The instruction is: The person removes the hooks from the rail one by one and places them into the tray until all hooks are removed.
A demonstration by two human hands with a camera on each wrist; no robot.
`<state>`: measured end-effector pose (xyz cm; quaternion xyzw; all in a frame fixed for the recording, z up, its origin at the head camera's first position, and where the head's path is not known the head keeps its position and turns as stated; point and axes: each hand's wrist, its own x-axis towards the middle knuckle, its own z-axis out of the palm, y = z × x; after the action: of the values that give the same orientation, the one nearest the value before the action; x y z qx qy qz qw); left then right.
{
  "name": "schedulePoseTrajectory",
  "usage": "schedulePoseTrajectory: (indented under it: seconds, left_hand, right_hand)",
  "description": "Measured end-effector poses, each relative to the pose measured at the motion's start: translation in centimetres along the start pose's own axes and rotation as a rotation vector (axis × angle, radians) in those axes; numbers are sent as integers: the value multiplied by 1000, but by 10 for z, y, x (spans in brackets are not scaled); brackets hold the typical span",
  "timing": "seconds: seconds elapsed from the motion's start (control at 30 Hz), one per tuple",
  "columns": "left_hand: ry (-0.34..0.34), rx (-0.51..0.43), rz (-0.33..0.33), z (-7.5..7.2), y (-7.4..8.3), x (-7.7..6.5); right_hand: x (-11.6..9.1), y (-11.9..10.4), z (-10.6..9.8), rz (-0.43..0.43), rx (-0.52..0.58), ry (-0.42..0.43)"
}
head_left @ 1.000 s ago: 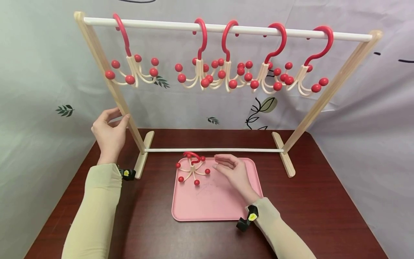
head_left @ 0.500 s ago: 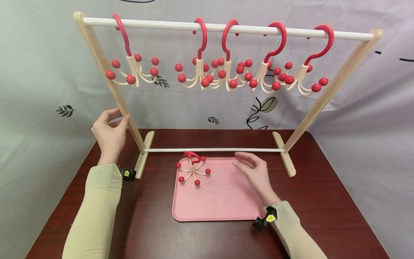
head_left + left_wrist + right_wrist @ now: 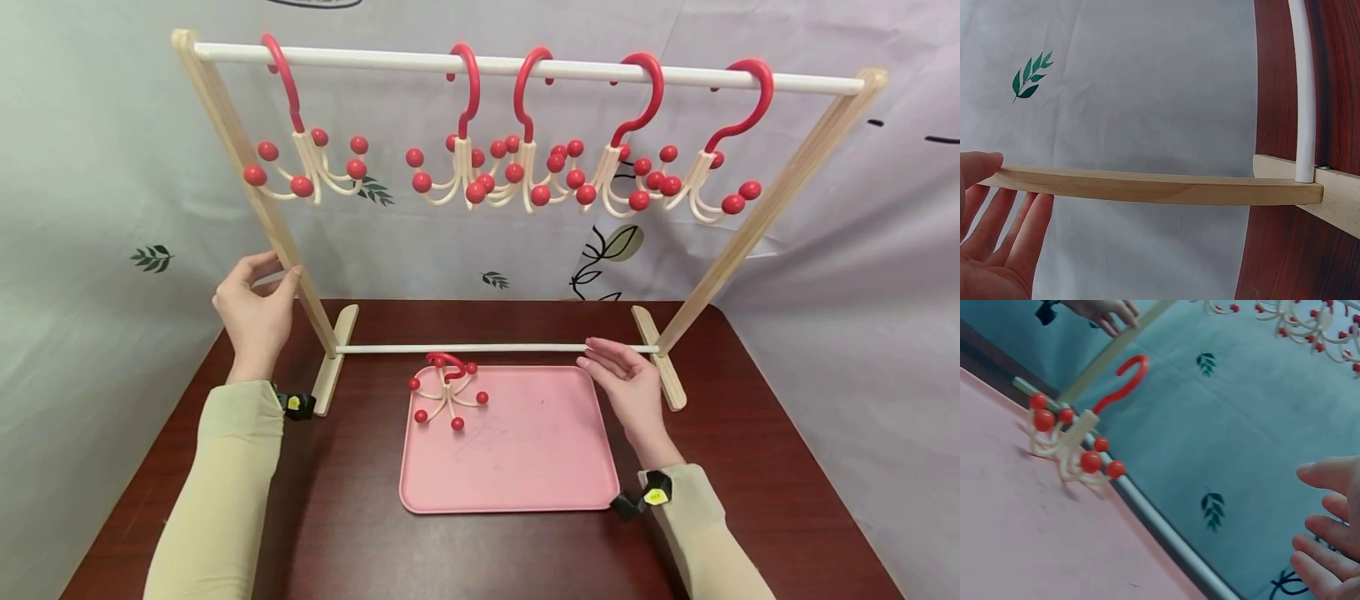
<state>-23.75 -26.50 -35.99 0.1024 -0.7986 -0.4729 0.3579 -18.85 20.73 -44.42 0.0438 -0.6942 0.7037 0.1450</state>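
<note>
My left hand holds the left wooden post of a garment rack. In the left wrist view the thumb lies on one side of the post and the fingers on the other. My right hand is over the right rear corner of a pink tray, holding nothing, fingers loosely extended. On the tray's left rear part stands a branched hanger with a red hook and cream arms tipped with red balls. The right wrist view shows this hanger apart from the right hand.
Several similar hangers hang from the rack's white top bar. A lower white bar runs behind the tray, between wooden feet. The rack and tray stand on a dark red-brown table, with grey cloth behind.
My right hand has moved right, from beside the hanger on the tray to the tray's right rear corner. The left hand and the hanger on the tray stay in place.
</note>
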Motion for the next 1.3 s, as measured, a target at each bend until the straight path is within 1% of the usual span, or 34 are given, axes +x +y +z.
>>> schedulePoseTrajectory:
  seconds: [0.17,0.27,0.4,0.57,0.67,0.83,1.07,1.17,1.3]
  left_hand:
    - [-2,-1,-1,0,-1,0]
    - [-7,-4,-6,1,-2,1]
    - [-7,-2,0,1,-2,1]
    - [-2,-3,9,1,-1,0]
    - [-5,-4,5,1,-1,0]
    - [-7,-4,-1,1,0,-1]
    - [10,-15,23,1,-2,1]
    - [7,-17,16,1,-3,1]
    - [2,-9,6,1,-3,1]
  right_hand:
    - [8,-10,-11,-3,16,50]
    - [13,-18,-17,-20,23,78]
    - [21,-32,-25,-57,73,115]
    - [30,-53,-33,-108,176,160]
    - [33,-67,-37,-135,215,196]
    - [40,-88,-43,-174,264,244]
    - [48,-118,-50,-247,329,301]
    - [50,-131,-52,-281,372,323]
    - [53,-147,-54,-333,397,334]
